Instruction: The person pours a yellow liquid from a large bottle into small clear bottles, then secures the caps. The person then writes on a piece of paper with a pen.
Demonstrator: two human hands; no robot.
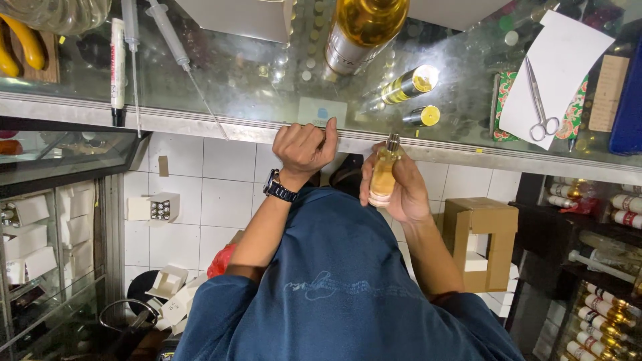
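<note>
Fingers [401, 175] of the right hand [400, 190] wrap closed around a small amber glass bottle [383, 175], held upright just below the edge of the glass counter [267, 87]. The left hand [304, 148] is curled into a loose fist holding nothing, thumb touching that counter edge, beside the bottle. Scissors [539, 100] lie on white paper on the counter, well apart.

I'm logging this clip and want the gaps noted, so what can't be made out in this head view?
- Left hand: curled into a fist at the counter edge; the fingers hide whatever it may hold.
- Small amber bottle in the right hand: palm covers its far side and base.
- Big amber bottle: upper part cut off by the top edge.
- Items under the glass counter: blurred by reflections.
- Floor below the person: hidden by the blue shirt.
</note>
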